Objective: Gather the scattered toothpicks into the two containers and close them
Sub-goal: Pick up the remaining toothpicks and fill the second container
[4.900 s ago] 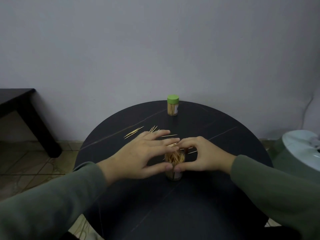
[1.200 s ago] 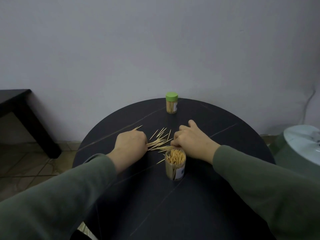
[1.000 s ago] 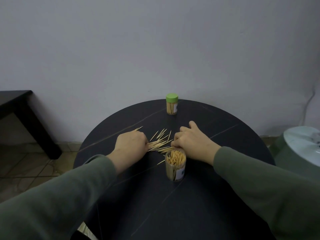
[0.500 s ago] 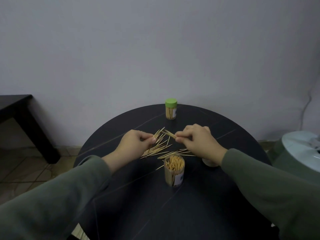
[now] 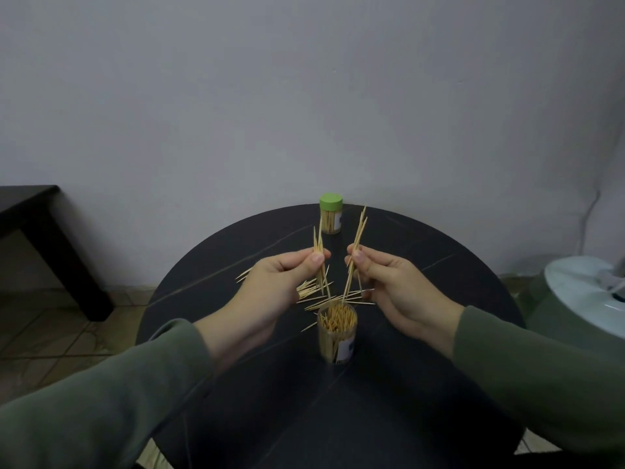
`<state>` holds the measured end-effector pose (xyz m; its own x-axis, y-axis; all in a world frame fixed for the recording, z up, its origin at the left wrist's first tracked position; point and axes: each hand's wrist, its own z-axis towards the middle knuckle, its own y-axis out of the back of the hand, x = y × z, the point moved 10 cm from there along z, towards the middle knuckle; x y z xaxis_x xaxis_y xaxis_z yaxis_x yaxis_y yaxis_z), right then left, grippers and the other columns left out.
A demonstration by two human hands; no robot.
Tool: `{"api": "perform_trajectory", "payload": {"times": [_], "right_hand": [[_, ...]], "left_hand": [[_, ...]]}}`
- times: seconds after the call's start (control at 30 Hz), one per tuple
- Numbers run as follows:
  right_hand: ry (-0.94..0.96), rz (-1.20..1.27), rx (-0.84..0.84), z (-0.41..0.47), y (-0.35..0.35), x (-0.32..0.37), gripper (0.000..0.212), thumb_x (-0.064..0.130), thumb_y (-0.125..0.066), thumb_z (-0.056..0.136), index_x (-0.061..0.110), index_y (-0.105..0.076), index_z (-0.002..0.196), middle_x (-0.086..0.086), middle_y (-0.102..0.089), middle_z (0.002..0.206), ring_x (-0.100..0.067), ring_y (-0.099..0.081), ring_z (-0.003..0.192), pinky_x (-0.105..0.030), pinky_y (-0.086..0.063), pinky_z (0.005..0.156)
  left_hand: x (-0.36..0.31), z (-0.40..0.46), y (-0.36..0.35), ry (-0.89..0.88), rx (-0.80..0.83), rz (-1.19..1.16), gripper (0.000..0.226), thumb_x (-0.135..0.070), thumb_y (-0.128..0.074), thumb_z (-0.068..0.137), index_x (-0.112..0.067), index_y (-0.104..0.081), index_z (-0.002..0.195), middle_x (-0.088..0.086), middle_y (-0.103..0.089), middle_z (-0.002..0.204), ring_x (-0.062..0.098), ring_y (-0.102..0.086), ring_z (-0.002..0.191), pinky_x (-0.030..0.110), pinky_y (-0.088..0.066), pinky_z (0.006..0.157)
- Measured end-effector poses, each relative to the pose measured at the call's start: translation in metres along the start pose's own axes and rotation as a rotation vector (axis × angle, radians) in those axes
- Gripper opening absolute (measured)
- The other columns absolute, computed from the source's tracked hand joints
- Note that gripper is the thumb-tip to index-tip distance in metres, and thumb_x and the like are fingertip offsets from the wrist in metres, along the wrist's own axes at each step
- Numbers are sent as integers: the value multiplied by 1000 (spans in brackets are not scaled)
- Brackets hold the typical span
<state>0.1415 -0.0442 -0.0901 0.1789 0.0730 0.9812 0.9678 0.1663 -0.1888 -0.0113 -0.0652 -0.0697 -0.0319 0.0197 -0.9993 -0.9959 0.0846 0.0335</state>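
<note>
An open clear container [image 5: 337,333], nearly full of toothpicks, stands upright at the middle of the round black table [image 5: 389,401]. Just above and behind it, my left hand [image 5: 274,286] pinches a small upright bunch of toothpicks [image 5: 318,252]. My right hand [image 5: 395,286] pinches another bunch [image 5: 357,242] that leans slightly right. Loose toothpicks [image 5: 316,292] lie scattered on the table between and under my hands. A second container with a green lid [image 5: 331,218] stands shut at the table's far edge.
A grey wall rises right behind the table. A dark side table [image 5: 37,231] stands on the tiled floor at the left. A white and green round object [image 5: 588,299] sits close to the table's right edge.
Both hands have risen from the table, each lifting a bunch of toothpicks upright above the open container. Earlier they were raking the scattered toothpicks together on the tabletop.
</note>
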Motion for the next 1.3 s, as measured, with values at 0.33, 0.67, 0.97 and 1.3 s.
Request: {"api": "perform_trajectory", "payload": {"times": [0.33,0.67,0.97,1.3], "right_hand": [[-3,63,20,-18,-16,-21,18,36,-66,69,35,-79,82,5,-75,96,-25,-60,112,-55,-36,108],[35,-29,-10,-20,-11,-27,15,9,-62,90,16,-72,99,3,-76,94,-11,-67,102,-23,-50,94],[119,-21,-98,-15,0,-11,18,10,-63,90,26,-70,93,9,-75,92,0,-66,99,-14,-51,83],[41,25,-73,-14,-2,-25,15,13,-63,89,20,-71,99,2,-76,95,-15,-65,106,-32,-49,96]], "left_hand": [[23,-3,-15,-57,69,37,19,-11,-65,89,-10,-74,105,5,-75,98,10,-69,94,21,-52,80],[13,-4,-3,-219,142,272,22,-26,-73,77,-13,-78,94,5,-73,95,21,-68,94,39,-53,90],[7,-5,-9,-213,150,281,21,-29,-72,74,-18,-77,91,-1,-76,89,16,-71,91,36,-54,91],[2,-4,-11,-269,136,395,12,-21,-76,80,-15,-77,90,-5,-75,84,8,-70,82,25,-56,78]]}}
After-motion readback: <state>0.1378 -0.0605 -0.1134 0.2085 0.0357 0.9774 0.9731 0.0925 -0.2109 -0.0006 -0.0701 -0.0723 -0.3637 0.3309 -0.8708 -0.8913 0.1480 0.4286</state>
